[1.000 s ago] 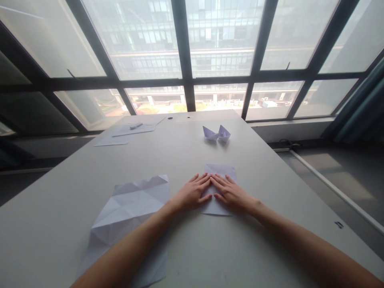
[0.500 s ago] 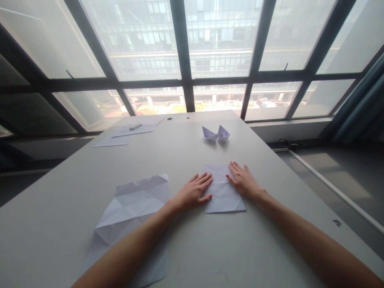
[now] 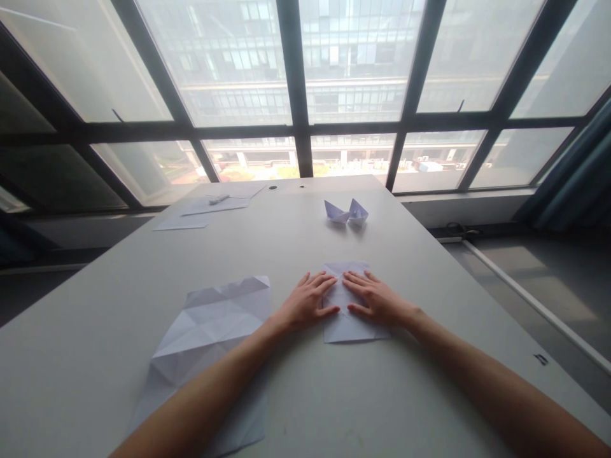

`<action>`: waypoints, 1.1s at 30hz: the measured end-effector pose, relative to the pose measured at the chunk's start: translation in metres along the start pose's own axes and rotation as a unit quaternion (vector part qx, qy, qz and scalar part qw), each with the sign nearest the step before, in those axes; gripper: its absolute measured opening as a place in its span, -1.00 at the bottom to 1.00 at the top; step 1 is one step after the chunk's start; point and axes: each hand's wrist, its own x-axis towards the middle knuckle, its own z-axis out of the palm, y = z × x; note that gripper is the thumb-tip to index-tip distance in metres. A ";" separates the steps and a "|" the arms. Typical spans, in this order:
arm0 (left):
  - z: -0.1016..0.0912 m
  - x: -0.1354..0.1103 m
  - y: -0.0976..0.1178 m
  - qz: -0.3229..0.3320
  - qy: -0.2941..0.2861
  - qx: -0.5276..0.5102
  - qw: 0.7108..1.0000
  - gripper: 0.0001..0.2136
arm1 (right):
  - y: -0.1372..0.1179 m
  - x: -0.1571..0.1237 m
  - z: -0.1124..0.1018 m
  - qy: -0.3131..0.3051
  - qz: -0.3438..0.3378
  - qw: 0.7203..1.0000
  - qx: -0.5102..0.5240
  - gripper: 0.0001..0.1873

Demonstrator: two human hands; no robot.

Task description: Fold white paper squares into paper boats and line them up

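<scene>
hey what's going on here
A person's left hand and right hand lie flat, side by side, on a small creased paper on a white table, with a strip of the paper showing between them. A larger creased sheet lies to the left, partly hidden by the left forearm. Farther up the table, folded paper with upright points stands by itself, and more sheets lie at the far left.

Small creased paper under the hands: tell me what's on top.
The fingers of the left hand and right hand lie on the small creased paper, from either side. Its middle strip and near and far edges show; the parts under the hands are covered.
</scene>
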 end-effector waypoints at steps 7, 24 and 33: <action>-0.002 0.001 0.000 0.008 -0.044 0.010 0.999 -0.22 | -0.001 0.000 0.002 -0.002 0.012 1.000 0.009 -0.14; -0.004 0.000 0.001 0.017 -0.059 0.013 0.998 -0.18 | -0.001 0.000 0.003 0.011 0.022 1.000 0.008 -0.14; -0.001 0.000 -0.002 -0.002 -0.034 0.002 0.999 -0.18 | -0.002 0.000 0.001 0.010 0.018 1.000 0.008 -0.16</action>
